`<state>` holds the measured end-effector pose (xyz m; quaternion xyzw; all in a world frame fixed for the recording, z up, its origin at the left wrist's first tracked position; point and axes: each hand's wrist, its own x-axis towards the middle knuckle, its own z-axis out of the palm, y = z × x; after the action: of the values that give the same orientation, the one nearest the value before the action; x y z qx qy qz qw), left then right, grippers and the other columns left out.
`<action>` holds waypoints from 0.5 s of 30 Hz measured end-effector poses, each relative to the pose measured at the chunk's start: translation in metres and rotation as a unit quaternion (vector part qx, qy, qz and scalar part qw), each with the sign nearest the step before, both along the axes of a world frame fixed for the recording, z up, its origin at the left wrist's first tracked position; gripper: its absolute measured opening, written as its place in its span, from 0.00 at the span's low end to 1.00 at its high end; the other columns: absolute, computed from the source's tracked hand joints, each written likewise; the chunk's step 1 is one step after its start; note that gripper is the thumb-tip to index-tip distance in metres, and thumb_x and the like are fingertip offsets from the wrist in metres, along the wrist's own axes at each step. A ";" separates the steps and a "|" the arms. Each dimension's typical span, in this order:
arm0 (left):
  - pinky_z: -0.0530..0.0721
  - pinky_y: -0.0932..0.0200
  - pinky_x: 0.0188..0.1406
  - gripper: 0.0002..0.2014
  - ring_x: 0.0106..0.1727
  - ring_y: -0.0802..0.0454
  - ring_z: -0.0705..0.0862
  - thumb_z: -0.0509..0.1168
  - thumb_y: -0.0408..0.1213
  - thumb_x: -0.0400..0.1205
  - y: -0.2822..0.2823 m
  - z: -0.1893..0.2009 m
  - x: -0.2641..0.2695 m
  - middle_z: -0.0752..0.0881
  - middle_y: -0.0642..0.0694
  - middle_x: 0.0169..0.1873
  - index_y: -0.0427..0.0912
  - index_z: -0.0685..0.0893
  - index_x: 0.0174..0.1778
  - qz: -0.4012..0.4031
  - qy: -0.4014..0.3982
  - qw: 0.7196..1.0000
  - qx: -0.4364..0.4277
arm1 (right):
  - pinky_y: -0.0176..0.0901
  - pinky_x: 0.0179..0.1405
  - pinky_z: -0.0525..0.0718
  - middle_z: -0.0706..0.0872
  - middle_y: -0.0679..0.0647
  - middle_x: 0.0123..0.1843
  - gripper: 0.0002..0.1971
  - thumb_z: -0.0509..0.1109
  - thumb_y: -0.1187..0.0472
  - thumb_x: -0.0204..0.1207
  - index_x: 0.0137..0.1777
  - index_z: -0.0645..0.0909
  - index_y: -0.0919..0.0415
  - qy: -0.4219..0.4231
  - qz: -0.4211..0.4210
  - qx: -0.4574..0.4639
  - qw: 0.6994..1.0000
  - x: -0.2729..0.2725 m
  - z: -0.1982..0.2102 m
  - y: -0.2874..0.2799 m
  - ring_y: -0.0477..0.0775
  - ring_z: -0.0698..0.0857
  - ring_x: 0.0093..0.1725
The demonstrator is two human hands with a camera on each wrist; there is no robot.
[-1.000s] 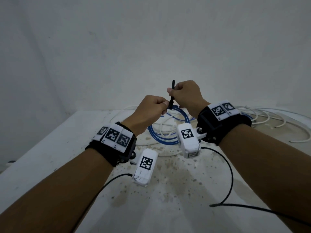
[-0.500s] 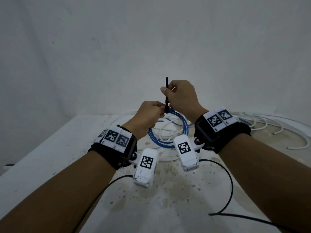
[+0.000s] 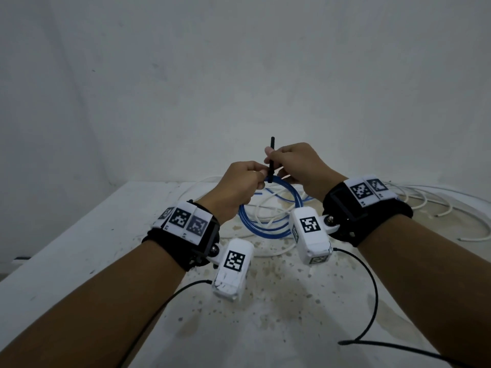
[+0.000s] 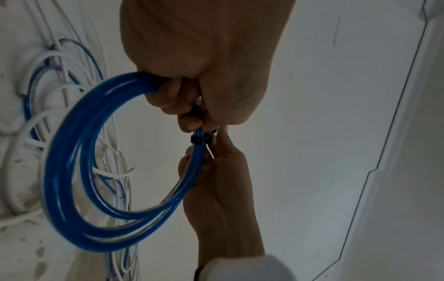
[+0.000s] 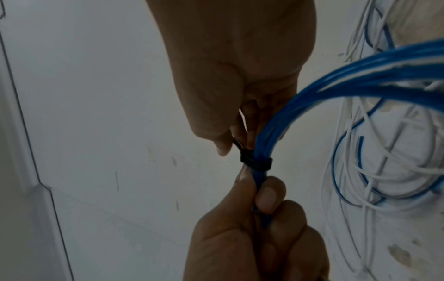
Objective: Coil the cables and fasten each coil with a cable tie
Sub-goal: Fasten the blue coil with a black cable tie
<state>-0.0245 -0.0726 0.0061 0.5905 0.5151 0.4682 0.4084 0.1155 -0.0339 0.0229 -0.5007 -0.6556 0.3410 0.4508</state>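
A blue cable coil (image 3: 268, 225) hangs between my hands above the white table (image 3: 79, 248). My left hand (image 3: 259, 176) grips the coil's top strands, seen close in the left wrist view as the left hand (image 4: 190, 114) curled round the blue coil (image 4: 72, 171). A black cable tie (image 5: 256, 163) wraps the bundle just beside that grip. My right hand (image 3: 273, 160) pinches the tie's tail (image 3: 271, 155), which sticks straight up. In the right wrist view the right hand (image 5: 230, 144) holds the tail at the tie's head, with the blue coil (image 5: 336, 85) running off to the right.
Loose white cables (image 3: 425, 203) and more blue cable (image 5: 346, 171) lie tangled on the far part of the table, under and behind the coil. Black camera cords (image 3: 372, 301) trail over the stained near surface. A plain wall stands behind; the table's left edge (image 3: 66, 227) runs diagonally.
Both hands, with the coil and tie, shifted slightly left and then came down a little. The right hand keeps its pinch on the upright tail; the left keeps hold of the coil.
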 end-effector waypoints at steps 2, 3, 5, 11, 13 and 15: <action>0.61 0.66 0.17 0.07 0.21 0.57 0.65 0.60 0.32 0.87 0.001 0.001 -0.002 0.77 0.46 0.28 0.38 0.84 0.49 0.000 -0.011 1.000 -0.003 | 0.41 0.33 0.86 0.91 0.56 0.42 0.13 0.73 0.53 0.80 0.43 0.88 0.64 -0.005 0.018 -0.003 1.000 0.001 -0.001 -0.001 0.53 0.84 0.38; 0.61 0.66 0.17 0.07 0.22 0.56 0.64 0.60 0.32 0.87 0.002 0.001 -0.002 0.77 0.46 0.28 0.38 0.84 0.48 -0.001 -0.012 1.000 -0.003 | 0.42 0.32 0.87 0.91 0.58 0.43 0.12 0.73 0.54 0.80 0.41 0.88 0.64 -0.004 0.020 0.005 1.000 0.001 -0.002 -0.002 0.53 0.84 0.38; 0.60 0.66 0.16 0.09 0.22 0.56 0.63 0.60 0.32 0.87 0.002 0.001 -0.001 0.76 0.46 0.28 0.40 0.83 0.45 -0.002 -0.012 1.000 -0.005 | 0.49 0.33 0.88 0.88 0.63 0.40 0.12 0.74 0.56 0.79 0.39 0.86 0.66 -0.013 0.011 0.049 0.999 -0.001 -0.003 -0.002 0.54 0.83 0.35; 0.58 0.66 0.14 0.11 0.18 0.58 0.62 0.57 0.30 0.87 0.005 -0.001 -0.004 0.73 0.46 0.27 0.38 0.83 0.42 0.001 -0.058 0.998 -0.027 | 0.39 0.41 0.81 0.88 0.48 0.34 0.12 0.73 0.55 0.79 0.35 0.85 0.58 -0.128 -0.005 0.180 0.975 -0.013 -0.003 -0.007 0.44 0.84 0.35; 0.59 0.66 0.15 0.12 0.17 0.59 0.64 0.57 0.29 0.87 0.004 -0.001 -0.004 0.75 0.47 0.26 0.40 0.84 0.42 -0.001 -0.035 0.999 -0.001 | 0.41 0.42 0.81 0.89 0.51 0.36 0.12 0.73 0.56 0.79 0.36 0.85 0.60 -0.132 -0.034 0.179 0.974 -0.013 -0.003 -0.004 0.48 0.85 0.37; 0.62 0.69 0.16 0.12 0.15 0.63 0.68 0.58 0.29 0.87 0.001 -0.001 -0.002 0.76 0.50 0.25 0.40 0.85 0.43 -0.001 0.002 0.999 0.039 | 0.40 0.39 0.81 0.88 0.56 0.36 0.13 0.73 0.58 0.79 0.38 0.86 0.67 -0.071 -0.050 0.117 0.989 -0.011 -0.003 0.000 0.51 0.84 0.36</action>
<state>-0.0268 -0.0713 0.0046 0.6074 0.4964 0.4866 0.3846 0.1046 -0.0339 0.0202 -0.4998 -0.6955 0.2022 0.4749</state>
